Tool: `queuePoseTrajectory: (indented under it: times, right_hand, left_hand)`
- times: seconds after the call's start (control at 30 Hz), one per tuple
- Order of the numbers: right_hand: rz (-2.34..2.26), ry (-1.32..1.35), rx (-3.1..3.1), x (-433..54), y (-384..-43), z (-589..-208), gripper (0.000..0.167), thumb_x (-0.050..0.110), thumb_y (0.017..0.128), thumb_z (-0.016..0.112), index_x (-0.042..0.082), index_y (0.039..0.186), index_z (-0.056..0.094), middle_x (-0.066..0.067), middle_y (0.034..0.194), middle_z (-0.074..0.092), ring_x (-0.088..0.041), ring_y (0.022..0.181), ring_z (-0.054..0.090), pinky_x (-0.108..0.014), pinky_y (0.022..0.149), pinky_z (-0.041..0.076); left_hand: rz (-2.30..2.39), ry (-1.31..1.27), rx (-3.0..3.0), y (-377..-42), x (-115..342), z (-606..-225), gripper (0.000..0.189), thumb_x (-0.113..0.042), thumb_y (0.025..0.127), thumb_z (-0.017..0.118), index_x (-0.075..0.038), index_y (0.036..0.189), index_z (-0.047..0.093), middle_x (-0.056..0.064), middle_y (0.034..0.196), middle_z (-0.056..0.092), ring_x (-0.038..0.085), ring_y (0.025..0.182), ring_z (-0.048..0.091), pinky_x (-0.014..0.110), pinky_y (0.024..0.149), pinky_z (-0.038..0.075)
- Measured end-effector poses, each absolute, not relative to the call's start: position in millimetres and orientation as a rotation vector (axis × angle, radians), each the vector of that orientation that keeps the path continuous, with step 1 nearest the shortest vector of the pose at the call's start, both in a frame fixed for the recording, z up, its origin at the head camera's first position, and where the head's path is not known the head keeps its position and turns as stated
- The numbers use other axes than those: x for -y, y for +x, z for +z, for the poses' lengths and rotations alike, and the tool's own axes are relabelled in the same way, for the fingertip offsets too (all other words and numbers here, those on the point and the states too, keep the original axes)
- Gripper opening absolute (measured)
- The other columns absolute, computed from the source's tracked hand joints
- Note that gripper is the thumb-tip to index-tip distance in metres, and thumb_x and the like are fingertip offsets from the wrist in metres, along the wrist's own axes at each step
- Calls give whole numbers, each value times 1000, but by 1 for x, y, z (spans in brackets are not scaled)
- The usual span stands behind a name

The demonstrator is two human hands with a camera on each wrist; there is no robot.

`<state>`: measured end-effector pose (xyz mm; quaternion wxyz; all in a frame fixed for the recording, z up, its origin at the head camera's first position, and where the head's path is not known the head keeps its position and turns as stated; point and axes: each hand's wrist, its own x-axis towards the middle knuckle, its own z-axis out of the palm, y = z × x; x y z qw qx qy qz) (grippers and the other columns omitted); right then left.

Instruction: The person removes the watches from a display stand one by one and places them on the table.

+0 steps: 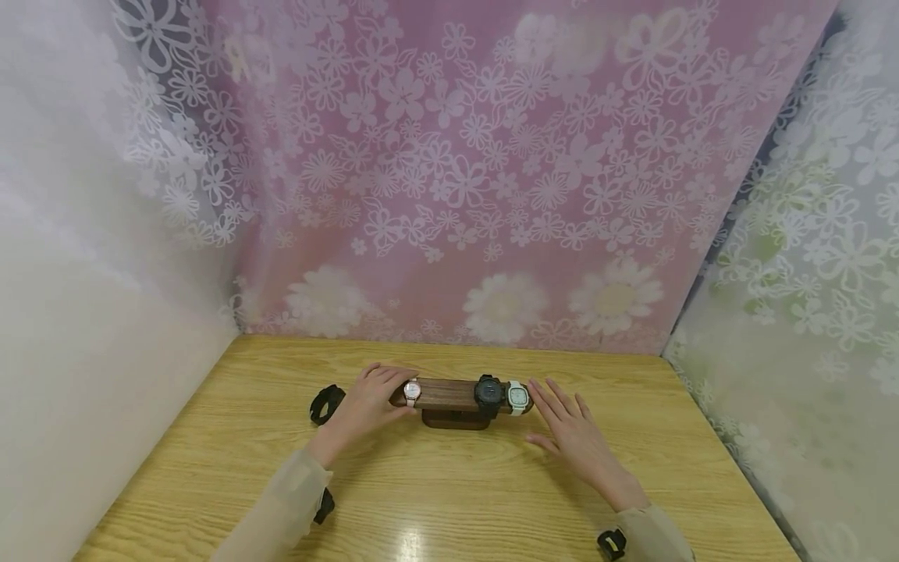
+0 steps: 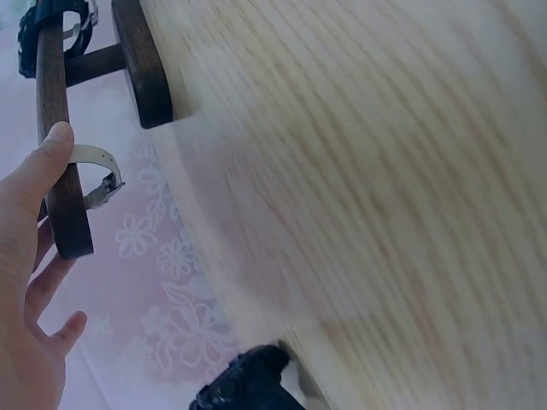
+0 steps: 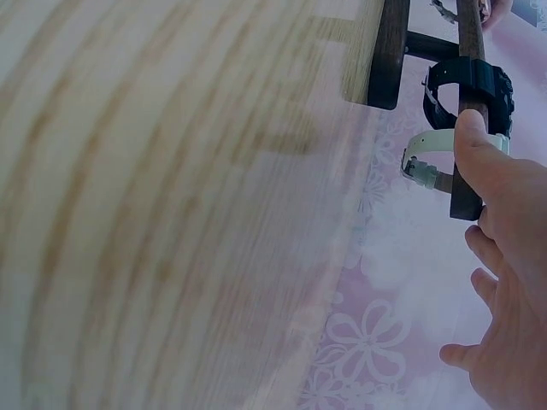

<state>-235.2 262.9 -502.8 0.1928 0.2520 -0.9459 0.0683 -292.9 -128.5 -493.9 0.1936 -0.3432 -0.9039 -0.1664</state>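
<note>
A dark wooden watch stand (image 1: 449,392) carries several watches along its bar. My left hand (image 1: 368,398) grips the bar's left end, thumb in front and fingers behind, beside a small watch with a pale strap (image 1: 412,389). In the left wrist view that strap (image 2: 101,157) hangs buckled under the bar. At the right end, my right hand (image 1: 572,429) is spread with fairly straight fingers, fingertips right at a white square watch (image 1: 518,397). A black chunky watch (image 1: 488,393) sits just left of the white one. The right thumb overlaps the white strap (image 3: 432,141) in the right wrist view.
Another black watch (image 1: 325,404) lies on the wooden table (image 1: 449,492), left of the stand and close to my left wrist. A flowered pink curtain (image 1: 477,172) hangs behind the table. Pale curtains (image 1: 829,328) close in both sides.
</note>
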Motion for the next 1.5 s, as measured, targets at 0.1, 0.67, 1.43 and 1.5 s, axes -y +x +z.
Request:
queuePoseTrajectory:
  times: [0.1,0.67,1.43,1.5]
  right_hand:
    - [190,708,2650,-263,-235,-503,89,40,89,76,10,160,32,-12,163,34,-39,148,31,-70,115,26]
    - [189,709,2630,-262,-235,-503,90,38,88,78,11,160,32,-10,163,34,-37,149,30,-70,114,28]
    - [212,727,2615,-262,-236,-504,92,36,87,80,14,161,30,-9,163,35,-34,151,27,-71,113,29]
    - [211,729,2617,-263,-235,-504,92,37,88,79,14,162,29,-9,163,34,-34,151,26,-71,113,28]
  left_hand:
    - [-438,-957,2520,-293,134,-493,66,-36,82,86,-15,139,61,4,134,65,25,124,60,55,115,37]
    - [-361,-906,2495,-289,157,-493,62,-38,83,84,-14,137,63,6,130,68,26,120,64,56,113,40]
    - [-420,-828,2412,-285,186,-485,66,-31,76,90,-11,134,65,11,119,72,32,111,67,59,107,44]
    - [-412,-819,2417,-284,190,-483,67,-30,76,90,-9,134,64,12,121,72,33,111,66,59,107,44]
